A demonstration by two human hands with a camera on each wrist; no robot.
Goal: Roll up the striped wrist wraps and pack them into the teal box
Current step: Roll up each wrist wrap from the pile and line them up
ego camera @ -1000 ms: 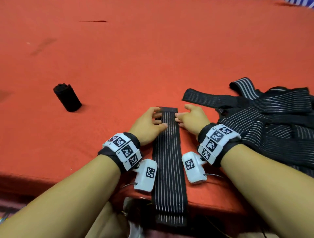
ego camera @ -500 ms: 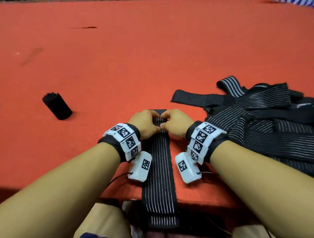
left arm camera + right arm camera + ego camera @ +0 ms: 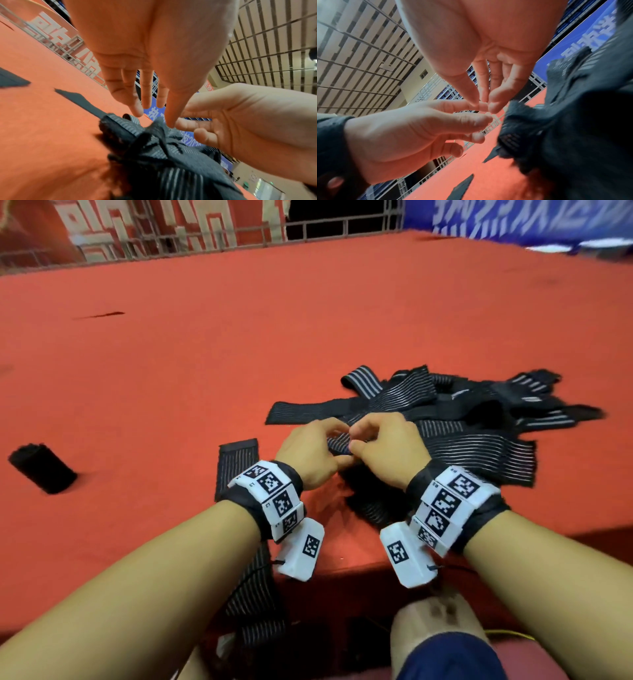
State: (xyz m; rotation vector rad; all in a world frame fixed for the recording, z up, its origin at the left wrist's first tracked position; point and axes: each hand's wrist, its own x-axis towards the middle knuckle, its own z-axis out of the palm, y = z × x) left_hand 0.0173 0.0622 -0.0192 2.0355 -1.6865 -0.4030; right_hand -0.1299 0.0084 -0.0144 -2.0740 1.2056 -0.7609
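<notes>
A: Hands have left the flat wrap (image 3: 236, 470); half a second ago both pressed on its far end, and now they hover together to the right over the pile of striped wraps (image 3: 455, 433); the flat wrap lies behind the left wrist, its near end hanging over the edge of the red table (image 3: 308, 330).

B: And the fingers?

A: Left hand (image 3: 310, 453) is loosely curled, thumb tip touching the top of a bunched wrap in the left wrist view; right hand (image 3: 387, 446) has thumb and fingertips drawn together beside the left fingers; whether either actually pinches fabric, I cannot tell.

B: Where do the wraps sit against them?

A: Pile lies just beneath and beyond both hands, a strip passing under the fingertips; the rolled wrap (image 3: 42, 469) stands well apart at the far left.

B: Anything unclear?

A: Wrist views are blurred, the cloth a dark mass; forearms hide the flat wrap's middle.
</notes>
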